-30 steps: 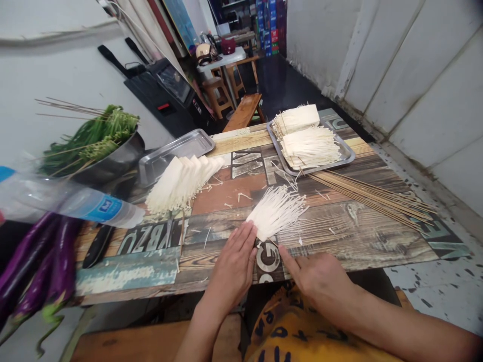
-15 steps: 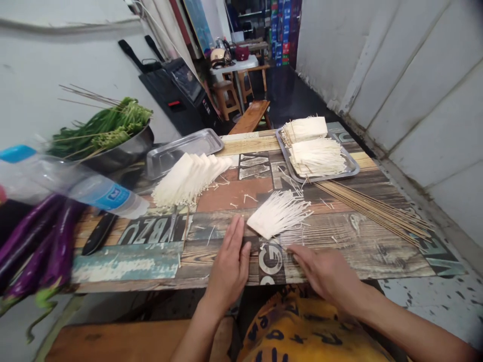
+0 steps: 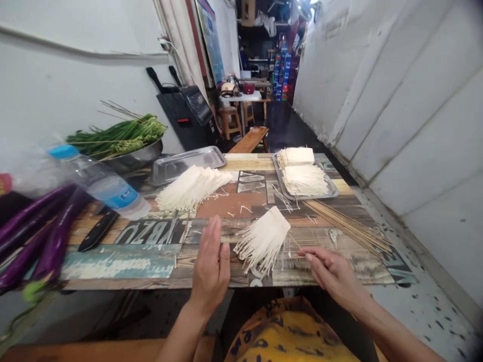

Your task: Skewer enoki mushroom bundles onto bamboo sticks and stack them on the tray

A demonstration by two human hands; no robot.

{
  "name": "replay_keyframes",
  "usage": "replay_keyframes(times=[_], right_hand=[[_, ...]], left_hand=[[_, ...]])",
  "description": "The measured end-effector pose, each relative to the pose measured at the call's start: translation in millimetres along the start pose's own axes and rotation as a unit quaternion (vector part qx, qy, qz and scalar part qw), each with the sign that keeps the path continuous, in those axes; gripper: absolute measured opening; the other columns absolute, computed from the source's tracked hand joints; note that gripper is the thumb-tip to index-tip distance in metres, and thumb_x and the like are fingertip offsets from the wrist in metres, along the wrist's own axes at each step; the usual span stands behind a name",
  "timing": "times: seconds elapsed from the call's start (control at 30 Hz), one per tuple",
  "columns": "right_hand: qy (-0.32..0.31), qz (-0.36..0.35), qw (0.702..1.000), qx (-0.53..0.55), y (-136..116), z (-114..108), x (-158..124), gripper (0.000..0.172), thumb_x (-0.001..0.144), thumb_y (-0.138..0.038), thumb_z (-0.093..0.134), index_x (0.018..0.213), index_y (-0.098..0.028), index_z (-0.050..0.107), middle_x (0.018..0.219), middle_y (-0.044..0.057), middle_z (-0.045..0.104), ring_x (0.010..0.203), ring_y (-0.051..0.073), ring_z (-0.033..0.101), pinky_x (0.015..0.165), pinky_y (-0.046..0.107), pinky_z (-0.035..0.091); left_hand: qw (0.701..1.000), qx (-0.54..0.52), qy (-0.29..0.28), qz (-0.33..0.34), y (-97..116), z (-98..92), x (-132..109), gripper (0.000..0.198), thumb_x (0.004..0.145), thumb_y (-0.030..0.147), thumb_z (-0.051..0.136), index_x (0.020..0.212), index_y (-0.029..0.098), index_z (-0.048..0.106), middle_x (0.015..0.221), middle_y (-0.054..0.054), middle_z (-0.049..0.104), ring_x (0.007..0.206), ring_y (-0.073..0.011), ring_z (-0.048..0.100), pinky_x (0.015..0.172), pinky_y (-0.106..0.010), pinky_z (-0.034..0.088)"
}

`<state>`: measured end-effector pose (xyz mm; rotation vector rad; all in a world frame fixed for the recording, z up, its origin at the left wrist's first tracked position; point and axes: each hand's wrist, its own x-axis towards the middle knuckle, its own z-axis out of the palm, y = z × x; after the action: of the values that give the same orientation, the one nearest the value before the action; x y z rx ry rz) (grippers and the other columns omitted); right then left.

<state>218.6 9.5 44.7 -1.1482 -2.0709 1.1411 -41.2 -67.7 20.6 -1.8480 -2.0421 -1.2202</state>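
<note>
Fingers of my left hand (image 3: pixel 211 261) lie flat and together on the table (image 3: pixel 124 264), just left of the enoki bunch (image 3: pixel 264 240). My right hand (image 3: pixel 332 274), just right of it, pinches a thin skewer (image 3: pixel 297 244). Pale stalks fan toward me, trimmed end far.

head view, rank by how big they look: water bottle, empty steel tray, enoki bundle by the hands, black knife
1. water bottle, though nearness to the camera inflates it
2. empty steel tray, farther off, so its rank against the bottle is unsure
3. enoki bundle
4. knife, partly hidden by the bottle
</note>
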Motion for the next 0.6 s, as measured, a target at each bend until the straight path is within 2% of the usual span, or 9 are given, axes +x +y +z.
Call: replay_keyframes(times=[0.07, 0.13, 0.17, 0.23, 0.3, 0.37, 0.47, 0.6], right_hand=[[0.031, -0.01, 0.996, -0.086, 15.9, 7.7, -7.8, 0.038, 0.095, -0.035, 0.037, 0.106, -0.01, 0.064, 0.061, 0.003, 0.064, 0.052, 0.015, 0.057, 0.048, 0.025, 0.043], [0.045, -0.024, 0.979, -0.199, 24.8, 12.1, -15.0, 0.037, 0.093, -0.028, 0.038, 0.113, -0.01, 0.064, 0.081, 0.01, 0.072, 0.066, 0.019, 0.065, 0.059, 0.028, 0.048], [0.038, -0.026, 0.967, -0.25, 26.0, 13.2, -17.8, 0.038, 0.093, -0.025, 0.038, 0.118, -0.011, 0.062, 0.085, 0.011, 0.073, 0.069, 0.02, 0.067, 0.061, 0.028, 0.048], [0.009, -0.022, 0.942, -0.334, 23.3, 14.0, -20.8, 0.04, 0.093, -0.02, 0.037, 0.126, -0.014, 0.059, 0.082, 0.01, 0.074, 0.066, 0.019, 0.067, 0.059, 0.027, 0.045], [-0.03, -0.011, 0.917, -0.397, 17.1, 14.2, -21.2, 0.041, 0.092, -0.017, 0.039, 0.13, -0.016, 0.057, 0.076, 0.008, 0.073, 0.061, 0.018, 0.066, 0.055, 0.025, 0.041], [-0.056, -0.001, 0.899, -0.435, 11.0, 14.4, -20.2, 0.043, 0.091, -0.015, 0.041, 0.133, -0.015, 0.054, 0.074, 0.008, 0.073, 0.059, 0.017, 0.065, 0.051, 0.024, 0.037], [-0.079, 0.001, 0.89, -0.449, 6.1, 14.9, -18.3, 0.045, 0.09, -0.014, 0.043, 0.134, -0.014, 0.052, 0.076, 0.008, 0.073, 0.061, 0.018, 0.066, 0.05, 0.025, 0.033], [-0.107, 0.0, 0.884, -0.455, 5.5, 14.8, -17.6, 0.051, 0.087, -0.01, 0.045, 0.137, -0.013, 0.049, 0.074, 0.007, 0.073, 0.06, 0.018, 0.066, 0.048, 0.026, 0.028]], left_hand=[[0.995, 0.027, -0.067, 0.063, 9.0, 1.4, 6.9, 0.052, 0.098, 0.022, 0.033, 0.149, 0.022, 0.025, 0.151, -0.009, 0.038, 0.142, -0.0198, 0.029, 0.118, -0.048, 0.021], [0.975, 0.058, -0.172, 0.126, 19.3, 11.0, 13.4, 0.047, 0.099, 0.025, 0.033, 0.145, 0.018, 0.033, 0.149, -0.01, 0.042, 0.141, -0.0205, 0.032, 0.118, -0.05, 0.02], [0.961, 0.074, -0.22, 0.152, 24.3, 18.1, 15.8, 0.046, 0.099, 0.027, 0.033, 0.143, 0.016, 0.037, 0.148, -0.011, 0.043, 0.14, -0.0211, 0.034, 0.118, -0.05, 0.021], [0.936, 0.103, -0.283, 0.182, 33.4, 33.3, 18.7, 0.047, 0.099, 0.032, 0.032, 0.14, 0.011, 0.041, 0.147, -0.013, 0.044, 0.138, -0.0229, 0.037, 0.117, -0.049, 0.024], [0.927, 0.13, -0.298, 0.189, 40.8, 45.5, 19.9, 0.051, 0.099, 0.036, 0.032, 0.14, 0.008, 0.042, 0.146, -0.015, 0.044, 0.137, -0.0248, 0.039, 0.115, -0.049, 0.027], [0.928, 0.156, -0.283, 0.185, 47.0, 52.6, 20.7, 0.054, 0.098, 0.038, 0.033, 0.141, 0.005, 0.04, 0.147, -0.017, 0.042, 0.138, -0.0265, 0.038, 0.115, -0.049, 0.027], [0.929, 0.181, -0.265, 0.183, 54.9, 57.9, 22.0, 0.055, 0.097, 0.038, 0.035, 0.141, 0.004, 0.039, 0.147, -0.018, 0.04, 0.138, -0.0276, 0.036, 0.116, -0.048, 0.025], [0.918, 0.194, -0.289, 0.19, 60.0, 63.5, 25.0, 0.05, 0.097, 0.031, 0.034, 0.135, 0.002, 0.046, 0.141, -0.021, 0.048, 0.133, -0.0291, 0.043, 0.115, -0.05, 0.026]])
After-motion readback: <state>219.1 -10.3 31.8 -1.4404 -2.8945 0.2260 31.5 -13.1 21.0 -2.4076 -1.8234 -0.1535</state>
